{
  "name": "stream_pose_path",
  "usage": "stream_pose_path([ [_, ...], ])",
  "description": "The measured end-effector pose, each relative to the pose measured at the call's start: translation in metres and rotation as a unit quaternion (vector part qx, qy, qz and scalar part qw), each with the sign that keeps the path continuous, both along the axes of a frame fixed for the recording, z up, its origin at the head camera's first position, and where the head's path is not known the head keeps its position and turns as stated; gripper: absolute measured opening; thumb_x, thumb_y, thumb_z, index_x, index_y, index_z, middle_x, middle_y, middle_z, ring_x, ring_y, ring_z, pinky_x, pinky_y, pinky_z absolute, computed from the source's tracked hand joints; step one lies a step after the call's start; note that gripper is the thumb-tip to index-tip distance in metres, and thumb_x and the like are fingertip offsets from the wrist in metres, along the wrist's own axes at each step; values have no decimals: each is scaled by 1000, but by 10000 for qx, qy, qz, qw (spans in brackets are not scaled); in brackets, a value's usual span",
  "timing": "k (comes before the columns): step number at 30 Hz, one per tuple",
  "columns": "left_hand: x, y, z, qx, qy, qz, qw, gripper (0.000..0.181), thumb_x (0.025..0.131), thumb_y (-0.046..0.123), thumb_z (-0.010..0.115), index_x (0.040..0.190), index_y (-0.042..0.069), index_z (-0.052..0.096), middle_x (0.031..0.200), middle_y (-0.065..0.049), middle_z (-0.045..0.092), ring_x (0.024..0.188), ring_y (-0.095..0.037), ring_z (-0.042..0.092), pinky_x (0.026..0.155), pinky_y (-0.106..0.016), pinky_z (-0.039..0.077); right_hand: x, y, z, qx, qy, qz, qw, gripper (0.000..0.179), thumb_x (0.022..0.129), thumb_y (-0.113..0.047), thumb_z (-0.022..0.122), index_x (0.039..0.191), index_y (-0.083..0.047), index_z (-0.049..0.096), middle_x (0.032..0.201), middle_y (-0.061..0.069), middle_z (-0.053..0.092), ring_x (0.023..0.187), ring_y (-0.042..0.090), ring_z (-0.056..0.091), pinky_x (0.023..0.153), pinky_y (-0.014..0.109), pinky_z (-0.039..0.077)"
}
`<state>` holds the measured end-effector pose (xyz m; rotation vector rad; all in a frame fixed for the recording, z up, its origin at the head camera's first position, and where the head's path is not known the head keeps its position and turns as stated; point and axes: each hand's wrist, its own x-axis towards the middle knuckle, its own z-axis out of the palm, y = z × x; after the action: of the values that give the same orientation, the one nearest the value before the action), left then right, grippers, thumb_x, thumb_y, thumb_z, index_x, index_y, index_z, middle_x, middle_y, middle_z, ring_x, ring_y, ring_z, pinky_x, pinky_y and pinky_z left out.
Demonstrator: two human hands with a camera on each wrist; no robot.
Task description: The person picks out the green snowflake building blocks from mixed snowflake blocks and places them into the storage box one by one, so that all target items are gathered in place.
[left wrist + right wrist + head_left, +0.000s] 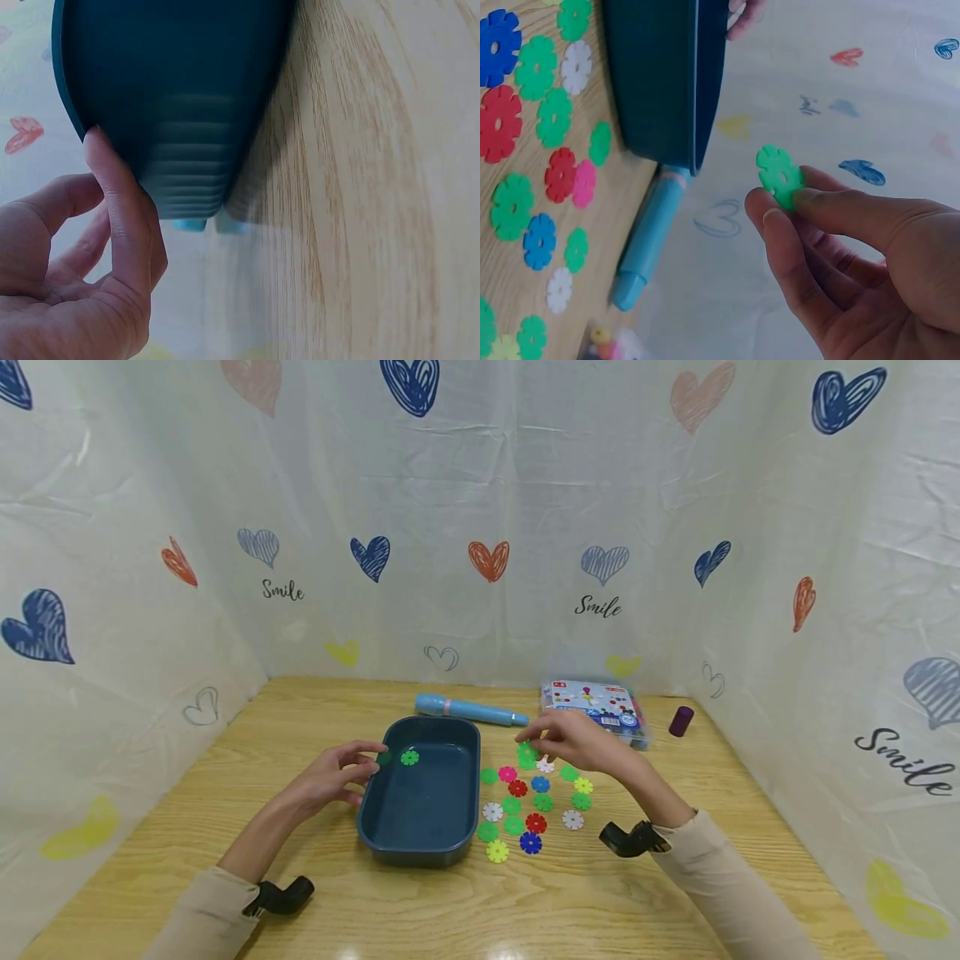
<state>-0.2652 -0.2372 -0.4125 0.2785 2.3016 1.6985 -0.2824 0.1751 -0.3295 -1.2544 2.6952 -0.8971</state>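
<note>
A dark blue rectangular tub (420,852) stands on the table with a green notched disc (409,758) on its floor. At its left side, my left hand (333,781) holds the rim, with fingers bent at the edge; part of this grip is hidden. My right hand (573,739) pinches a green flower-shaped disc (780,176) between thumb and fingers, raised above the far end of the scattered discs. Several loose discs lie right of the tub, including a red disc (536,823), a dark blue disc (531,842) and a white disc (573,820).
Behind the tub lies a light blue microphone-shaped object (472,709). A clear plastic box (600,706) with a printed label sits at the back right, beside a dark purple cylinder (681,721). A heart-printed curtain (480,610) borders the table's back and sides.
</note>
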Motion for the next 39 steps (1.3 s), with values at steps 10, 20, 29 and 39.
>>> stream_pose_path([
  [10,0,1,0,15,-13,11,10000,54,98,25,61,143,3,44,125,-25,51,91,-22,61,65,-30,59,-11,-29,8,161,-162,-212,9995,20,97,-7,58,111,-6,73,95,9,73,68,5,67,63,24,57],
  [20,0,0,-2,76,-24,-23,10000,52,98,25,61,143,5,45,124,-23,51,89,-22,60,64,-29,58,-20,-56,6,202,-240,23,9995,21,99,-8,57,113,-4,72,104,12,72,72,7,70,63,19,56],
  [29,0,0,0,96,-55,-26,9999,53,98,25,61,144,5,44,124,-22,51,90,-22,61,64,-29,58,-31,-79,2,212,-475,152,9985,22,99,-8,56,115,-3,71,108,12,73,72,9,69,65,20,56],
  [39,-2,0,-2,76,-35,-36,10000,54,97,26,62,143,4,44,127,-26,50,91,-23,61,64,-29,59,-45,-107,-3,58,-731,300,9969,22,98,-5,57,113,1,71,105,15,73,76,26,72,70,35,60],
])
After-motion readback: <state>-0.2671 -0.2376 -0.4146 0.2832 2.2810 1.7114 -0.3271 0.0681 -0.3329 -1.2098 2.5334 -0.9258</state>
